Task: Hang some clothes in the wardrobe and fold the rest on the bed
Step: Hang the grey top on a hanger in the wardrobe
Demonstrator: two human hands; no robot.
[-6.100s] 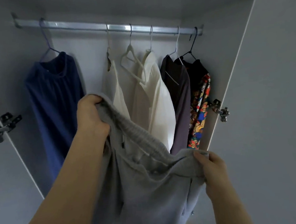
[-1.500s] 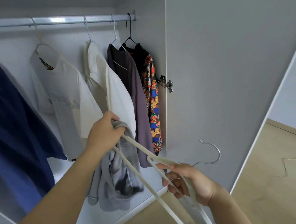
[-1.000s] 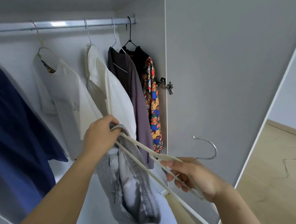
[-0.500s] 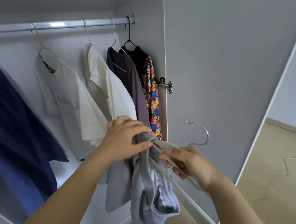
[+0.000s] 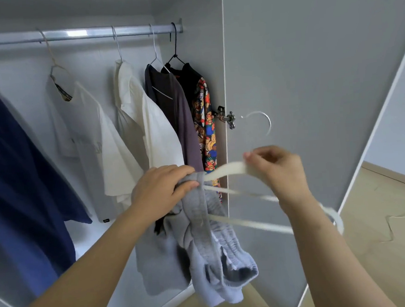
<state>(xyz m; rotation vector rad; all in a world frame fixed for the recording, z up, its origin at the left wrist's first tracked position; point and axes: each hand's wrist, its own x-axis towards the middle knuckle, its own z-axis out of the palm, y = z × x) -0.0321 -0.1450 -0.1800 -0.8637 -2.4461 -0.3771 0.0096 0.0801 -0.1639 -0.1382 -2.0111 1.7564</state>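
All that shows of the person is two forearms, bare the whole way from the lower edge of the view up to the wrists. The left hand (image 5: 161, 189) is bare too, its nails short and plain. The right hand (image 5: 277, 169) is likewise uncovered, its outline smeared with blur.

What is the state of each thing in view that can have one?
White hanger: off the rail, held.
Grey sweatpants: bunched, partly over the hanger.
Left hand: grips the sweatpants.
Right hand: grips the hanger.
Wardrobe door: open.
White T-shirt: hung on the rail.
Cream shirt: hung.
Purple-grey shirt: hung.
Patterned shirt: hung.
Navy garment: hung.
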